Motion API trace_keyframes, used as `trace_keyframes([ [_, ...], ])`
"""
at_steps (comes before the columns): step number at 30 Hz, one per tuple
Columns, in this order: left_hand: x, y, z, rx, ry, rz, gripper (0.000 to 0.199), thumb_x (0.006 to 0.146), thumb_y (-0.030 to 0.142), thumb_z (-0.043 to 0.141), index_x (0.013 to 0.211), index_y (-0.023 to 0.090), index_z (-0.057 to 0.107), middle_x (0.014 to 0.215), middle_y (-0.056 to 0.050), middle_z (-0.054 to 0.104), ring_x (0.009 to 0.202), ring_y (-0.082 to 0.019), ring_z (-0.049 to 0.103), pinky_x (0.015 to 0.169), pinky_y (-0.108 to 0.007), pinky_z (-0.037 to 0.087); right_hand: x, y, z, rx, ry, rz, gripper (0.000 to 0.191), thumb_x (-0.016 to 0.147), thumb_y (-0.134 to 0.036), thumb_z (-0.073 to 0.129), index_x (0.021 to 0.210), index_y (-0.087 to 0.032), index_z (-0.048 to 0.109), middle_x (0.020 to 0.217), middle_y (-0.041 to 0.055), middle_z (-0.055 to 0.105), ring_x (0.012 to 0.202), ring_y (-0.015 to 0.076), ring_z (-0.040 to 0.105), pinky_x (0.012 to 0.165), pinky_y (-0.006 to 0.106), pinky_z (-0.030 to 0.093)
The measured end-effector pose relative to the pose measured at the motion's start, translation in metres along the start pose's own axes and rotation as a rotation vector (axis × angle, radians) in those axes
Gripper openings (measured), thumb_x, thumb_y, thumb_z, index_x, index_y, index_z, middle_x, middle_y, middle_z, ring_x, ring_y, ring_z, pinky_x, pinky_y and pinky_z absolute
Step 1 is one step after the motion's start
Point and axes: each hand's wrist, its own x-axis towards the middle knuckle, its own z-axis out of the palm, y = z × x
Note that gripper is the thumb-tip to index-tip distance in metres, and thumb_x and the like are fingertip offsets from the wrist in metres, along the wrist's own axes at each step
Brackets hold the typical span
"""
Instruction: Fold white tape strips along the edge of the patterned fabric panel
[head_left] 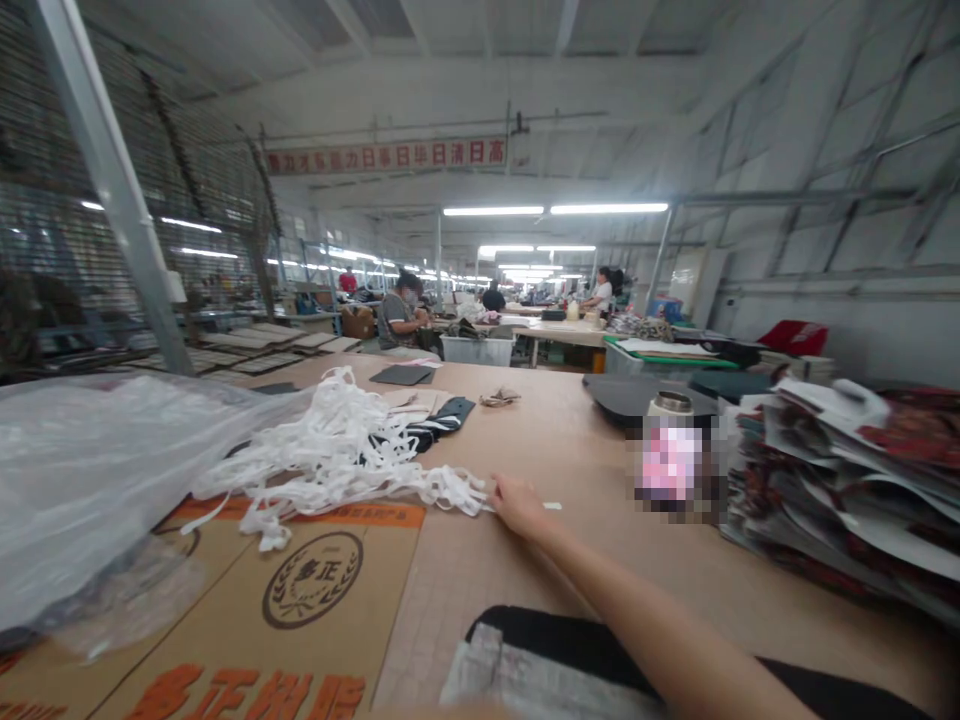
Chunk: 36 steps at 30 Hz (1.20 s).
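My right hand [517, 506] reaches from the lower right across the table, its fingers closed at the right end of a tangled bundle of white straps [330, 440]. A short white strip [552, 506] shows just right of that hand. The straps spread over the table and the edge of a flattened cardboard box [300, 600] with orange and dark printing. My left hand is out of sight; a blurred skin-toned sliver at the bottom edge may be part of that arm. Near me lies a black piece [555, 640] with a greyish fabric piece [510, 675] on it.
Clear plastic sheeting [112, 450] covers the left side. Dark and beige pieces [442, 412] lie behind the straps, with a small crumpled scrap [500, 397] beside them. A partly blurred bottle [671, 405] and a tall stack of fabric pieces [840, 500] stand right. Other people work farther back.
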Motion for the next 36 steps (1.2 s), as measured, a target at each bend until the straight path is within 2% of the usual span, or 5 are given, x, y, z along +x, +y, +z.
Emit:
trace_keyframes([
  [8,0.053,-0.161,0.000,0.516,0.354,-0.378,0.041,0.080,0.021,0.053,0.121,0.019,0.049,0.127,-0.013,0.048,0.119,-0.029,0.040,0.101,-0.051,0.023,-0.044,0.006,-0.019,0.269,-0.013,0.053,0.017,0.083,-0.018,0.048,0.089,-0.017,0.064,0.093,0.0038,0.065,0.088,0.0155,0.057,0.078,0.027,0.042],
  [14,0.044,-0.202,-0.016,0.525,0.422,-0.469,0.026,0.081,0.020,0.042,0.100,0.019,0.060,0.114,-0.013,0.057,0.112,-0.032,0.046,0.097,-0.055,0.024,-0.145,0.073,-0.078,0.438,0.028,0.235,0.010,0.072,-0.014,0.050,0.071,-0.016,0.059,0.068,0.0012,0.061,0.063,0.0126,0.053,0.057,0.023,0.039],
  [20,0.085,-0.108,-0.012,0.392,0.446,-0.347,0.047,0.076,0.021,0.049,0.122,0.017,0.047,0.129,-0.012,0.046,0.123,-0.026,0.035,0.104,-0.046,0.022,-0.218,0.075,-0.091,1.322,0.274,0.568,0.017,0.079,-0.033,0.056,0.082,-0.018,0.048,0.073,-0.0025,0.059,0.045,0.0043,0.045,0.041,0.016,0.035],
  [26,0.103,0.045,0.041,-1.138,-0.051,-0.088,0.044,0.069,0.046,0.064,0.099,0.013,0.060,0.094,-0.009,0.064,0.087,-0.022,0.059,0.081,-0.035,0.045,-0.233,0.014,-0.088,1.937,0.387,0.499,0.020,0.074,-0.025,0.069,0.087,-0.018,0.056,0.088,0.0025,0.065,0.075,0.0097,0.062,0.072,0.022,0.051],
  [36,0.029,0.006,0.012,-1.218,-0.262,-0.563,0.030,0.071,0.041,0.062,0.079,0.012,0.060,0.071,-0.004,0.065,0.044,-0.006,0.049,0.042,-0.016,0.035,-0.285,0.069,-0.086,1.865,0.702,0.813,0.022,0.069,-0.024,0.071,0.089,-0.023,0.065,0.087,0.0015,0.069,0.082,0.0143,0.065,0.075,0.023,0.055],
])
